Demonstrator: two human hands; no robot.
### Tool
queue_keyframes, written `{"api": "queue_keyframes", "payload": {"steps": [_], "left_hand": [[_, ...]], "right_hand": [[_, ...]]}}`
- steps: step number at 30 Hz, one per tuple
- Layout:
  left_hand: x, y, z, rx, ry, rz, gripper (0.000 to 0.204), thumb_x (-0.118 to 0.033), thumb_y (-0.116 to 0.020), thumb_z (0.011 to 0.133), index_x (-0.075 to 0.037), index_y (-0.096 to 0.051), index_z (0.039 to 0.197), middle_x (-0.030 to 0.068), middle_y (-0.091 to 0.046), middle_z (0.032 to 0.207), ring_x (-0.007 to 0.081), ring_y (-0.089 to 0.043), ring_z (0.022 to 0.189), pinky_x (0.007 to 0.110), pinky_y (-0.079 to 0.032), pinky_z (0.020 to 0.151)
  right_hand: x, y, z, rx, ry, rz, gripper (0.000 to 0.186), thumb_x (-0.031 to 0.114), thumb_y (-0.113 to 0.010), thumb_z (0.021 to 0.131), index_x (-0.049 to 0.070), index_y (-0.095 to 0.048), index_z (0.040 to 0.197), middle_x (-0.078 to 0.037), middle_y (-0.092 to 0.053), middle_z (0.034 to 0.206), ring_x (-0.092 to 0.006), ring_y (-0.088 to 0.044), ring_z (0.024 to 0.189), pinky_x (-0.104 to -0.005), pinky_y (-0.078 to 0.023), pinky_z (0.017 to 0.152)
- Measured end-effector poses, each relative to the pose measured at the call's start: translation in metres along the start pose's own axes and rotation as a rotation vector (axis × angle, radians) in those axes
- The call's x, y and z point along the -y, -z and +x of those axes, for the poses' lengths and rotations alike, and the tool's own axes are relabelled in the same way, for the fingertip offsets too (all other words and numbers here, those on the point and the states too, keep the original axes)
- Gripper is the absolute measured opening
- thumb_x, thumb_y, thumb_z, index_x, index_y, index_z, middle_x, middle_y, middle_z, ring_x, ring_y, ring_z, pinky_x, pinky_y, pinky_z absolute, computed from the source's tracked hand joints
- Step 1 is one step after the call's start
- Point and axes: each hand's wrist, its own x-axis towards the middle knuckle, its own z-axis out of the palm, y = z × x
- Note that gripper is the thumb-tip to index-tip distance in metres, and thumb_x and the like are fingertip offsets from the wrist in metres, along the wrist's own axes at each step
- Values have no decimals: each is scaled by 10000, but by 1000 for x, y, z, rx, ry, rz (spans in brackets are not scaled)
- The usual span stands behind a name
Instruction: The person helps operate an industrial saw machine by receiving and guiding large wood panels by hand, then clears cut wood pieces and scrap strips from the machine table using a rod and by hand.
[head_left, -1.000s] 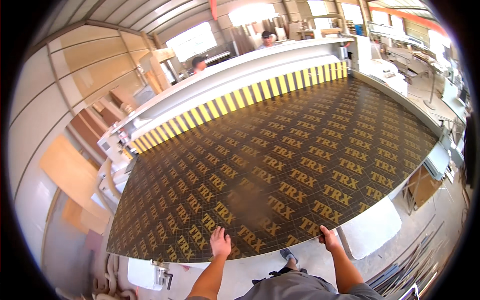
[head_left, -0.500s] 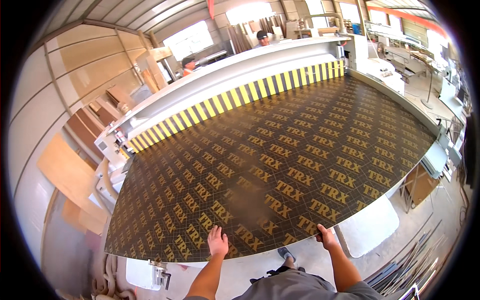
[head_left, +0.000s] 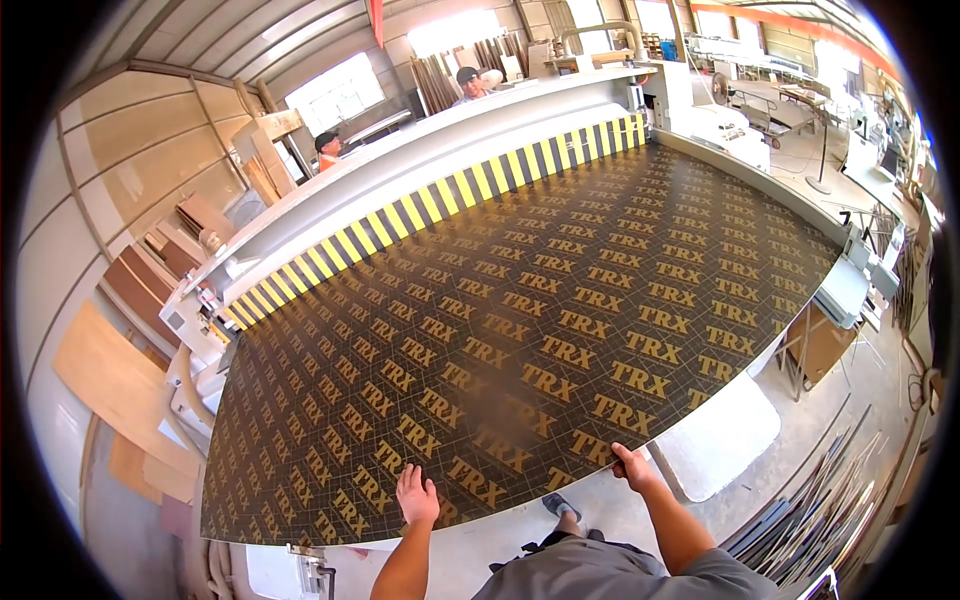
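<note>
Item: one large dark panel (head_left: 560, 300) with a repeated gold print, laid flat across the middle of the frame. Far edge runs up to a yellow-and-black striped barrier (head_left: 440, 203); whether it passes beneath cannot be told. Right edge lies along a pale side rail (head_left: 745, 182). Near edge is bowed by the lens, at lower centre.

Left hand (head_left: 417, 495), lower centre: fingers spread, laid on the panel's upper face near its front edge; nothing grasped.

Right hand (head_left: 630, 466), right of lower centre: closed on the front edge, thumb above; the fingers beneath are mostly hidden.

Surroundings: long pale beam (head_left: 440, 152) above the barrier; white support table (head_left: 718, 440), lower right; bundle of thin strips (head_left: 810, 510), lower right corner; two other people beyond the beam, one (head_left: 328, 150) at upper left, one (head_left: 470, 85) at upper centre.

Status, by judgement: laying flat and bringing up to the barrier appear done. Outstanding: release, both hands being on the panel. The sheet appears whole, with no split showing.
</note>
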Motion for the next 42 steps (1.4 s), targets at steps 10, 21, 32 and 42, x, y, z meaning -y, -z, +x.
{"api": "queue_keyframes", "payload": {"steps": [10, 21, 32, 42], "left_hand": [[0, 1, 0, 35, 54, 32, 488, -278, -586, 1024, -70, -585, 1465, 114, -489, 1610, 342, -424, 1486, 493, -309, 1248], [3, -2, 0, -14, -10, 14, 492, -283, -593, 1015, -71, -590, 1459, 116, -496, 1604, 340, -425, 1485, 496, -311, 1247], [3, -2, 0, -16, -12, 2, 486, -274, -592, 1012, -65, -596, 1451, 120, -497, 1602, 339, -423, 1486, 497, -310, 1245], [4, -3, 0, -32, -21, -4, 482, -275, -597, 1010, -59, -604, 1441, 123, -510, 1592, 340, -433, 1482, 496, -314, 1242]], "right_hand": [[-4, 2, 4, -30, -57, -20, 289, 361, -641, 1013, 72, -618, 1007, -33, -514, 709, -139, -390, 535, -319, -276, 506], [-4, 1, 3, 21, 12, 0, 246, 346, -630, 1020, 102, -602, 1041, 2, -480, 732, -126, -361, 524, -310, -253, 496], [-6, 2, 4, 28, 12, 6, 244, 345, -631, 1016, 105, -606, 1052, 0, -500, 737, -124, -355, 518, -306, -252, 493], [-8, 2, 6, -12, 11, -27, 295, 376, -634, 1006, 82, -635, 988, -7, -508, 701, -125, -369, 519, -316, -260, 501]]}}
